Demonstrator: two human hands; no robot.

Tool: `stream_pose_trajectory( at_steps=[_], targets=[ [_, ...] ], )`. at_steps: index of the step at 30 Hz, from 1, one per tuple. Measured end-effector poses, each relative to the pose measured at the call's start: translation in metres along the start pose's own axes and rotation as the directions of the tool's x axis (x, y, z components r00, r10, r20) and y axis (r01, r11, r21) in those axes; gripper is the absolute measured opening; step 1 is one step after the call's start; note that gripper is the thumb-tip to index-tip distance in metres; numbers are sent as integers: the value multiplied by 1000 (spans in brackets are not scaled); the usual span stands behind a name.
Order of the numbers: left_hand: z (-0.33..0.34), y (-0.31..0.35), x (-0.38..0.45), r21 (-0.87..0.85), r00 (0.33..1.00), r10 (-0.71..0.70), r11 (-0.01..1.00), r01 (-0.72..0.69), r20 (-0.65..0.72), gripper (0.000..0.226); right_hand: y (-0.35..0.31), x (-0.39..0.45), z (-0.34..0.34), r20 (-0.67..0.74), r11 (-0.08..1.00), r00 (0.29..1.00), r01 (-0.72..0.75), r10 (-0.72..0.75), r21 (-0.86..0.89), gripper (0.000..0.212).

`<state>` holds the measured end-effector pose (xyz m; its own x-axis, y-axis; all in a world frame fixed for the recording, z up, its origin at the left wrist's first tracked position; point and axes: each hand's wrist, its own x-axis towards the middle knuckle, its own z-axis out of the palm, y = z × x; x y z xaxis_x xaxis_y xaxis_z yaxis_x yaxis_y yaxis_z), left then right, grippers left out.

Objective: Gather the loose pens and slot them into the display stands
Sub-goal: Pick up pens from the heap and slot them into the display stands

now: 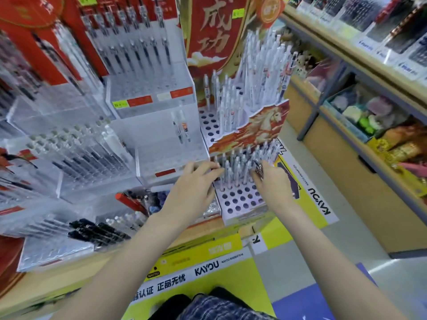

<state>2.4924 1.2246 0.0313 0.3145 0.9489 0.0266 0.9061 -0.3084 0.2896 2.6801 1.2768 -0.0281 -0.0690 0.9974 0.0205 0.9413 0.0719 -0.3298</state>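
Note:
A low white display stand with rows of round holes sits at the counter's front right, its back rows filled with upright white pens. My left hand reaches to the stand's left side, fingertips touching the leftmost pens. My right hand is at the right side of the same cluster, fingers curled around a pen with a metal clip. Behind, a taller tiered stand with a horse picture holds many more white pens.
Clear acrylic racks of black and grey pens fill the left and centre. Loose black pens lie on a tray at the front left. Yellow KAYOU boxes sit below the counter edge. Wooden shelves of goods stand on the right.

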Motion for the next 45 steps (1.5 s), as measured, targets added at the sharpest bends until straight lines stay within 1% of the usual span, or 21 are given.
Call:
stream_pose_trajectory(
  at_steps=[4,7,9,10,11,12,13,14,15,16,17,18,21,22,25,29,33,37,40,43,45],
  targets=[
    [2,1,1,-38,1000,17,999,-18,-13,48,0,-3,-6,33,997,998,-63,61,53,28],
    [0,-3,-1,-136,997,-22,991,11,-74,47,5,-14,-20,-31,987,995,-85,90,139,39],
    [-2,-7,-3,-225,989,-60,974,29,-136,43,0,-20,-37,-109,967,992,-32,61,251,31],
    [-4,-9,-6,-277,982,-85,960,36,-169,40,-8,-21,-47,-121,920,990,-24,77,392,30],
    [-7,-12,-8,-322,974,-107,946,38,-199,38,-19,-23,-58,-89,797,990,-34,109,604,31],
    [-12,-14,-11,-349,966,-121,936,36,-227,36,-33,-24,-68,-13,586,993,-58,116,808,27],
    [-17,-17,-15,-366,958,-129,930,28,-255,35,-50,-25,-76,84,358,993,-109,83,927,24],
    [-25,-20,-19,-377,950,-132,926,16,-283,33,-66,-25,-82,168,179,986,-169,21,969,24],
    [-34,-25,-24,-387,940,-137,922,5,-314,31,-84,-27,-86,228,75,973,-224,-44,972,27],
    [-44,-31,-30,-396,927,-147,918,-1,-345,28,-100,-27,-86,268,21,958,-267,-99,963,30],
    [-53,-37,-37,-407,913,-164,914,-3,-373,25,-115,-28,-87,294,16,946,-295,-134,955,33],
    [-64,-45,-47,-419,898,-184,908,0,-399,23,-132,-30,-85,303,58,942,-298,-147,953,36],
    [-88,-76,-84,-428,858,-224,904,5,-463,20,-181,-36,-74,268,314,949,-207,-164,926,41],
    [-95,-89,-99,-422,853,-230,906,13,-468,20,-199,-40,-69,255,359,949,-176,-186,917,41],
    [-110,-135,-152,-401,868,-240,915,53,-434,14,-263,-54,-45,220,342,948,-133,-231,930,45],
    [-126,-201,-228,-435,924,-227,897,76,-307,16,-361,-84,-8,183,428,934,-37,-307,903,56],
    [-136,-258,-296,-539,927,-287,834,117,-242,11,-431,-116,21,122,423,898,77,-423,903,35],
    [-137,-310,-343,-514,907,-374,826,231,-193,11,-475,-142,45,244,431,840,-12,-485,902,20],
    [-132,-339,-362,-418,879,-429,852,316,-209,13,-496,-146,55,287,524,825,13,-488,852,19],
    [-128,-365,-370,-371,826,-495,845,386,-269,17,-505,-133,60,198,695,882,180,-428,696,22],
    [-123,-380,-369,-296,813,-511,851,434,-277,23,-511,-127,67,118,770,891,306,-439,560,21]
  ],
)
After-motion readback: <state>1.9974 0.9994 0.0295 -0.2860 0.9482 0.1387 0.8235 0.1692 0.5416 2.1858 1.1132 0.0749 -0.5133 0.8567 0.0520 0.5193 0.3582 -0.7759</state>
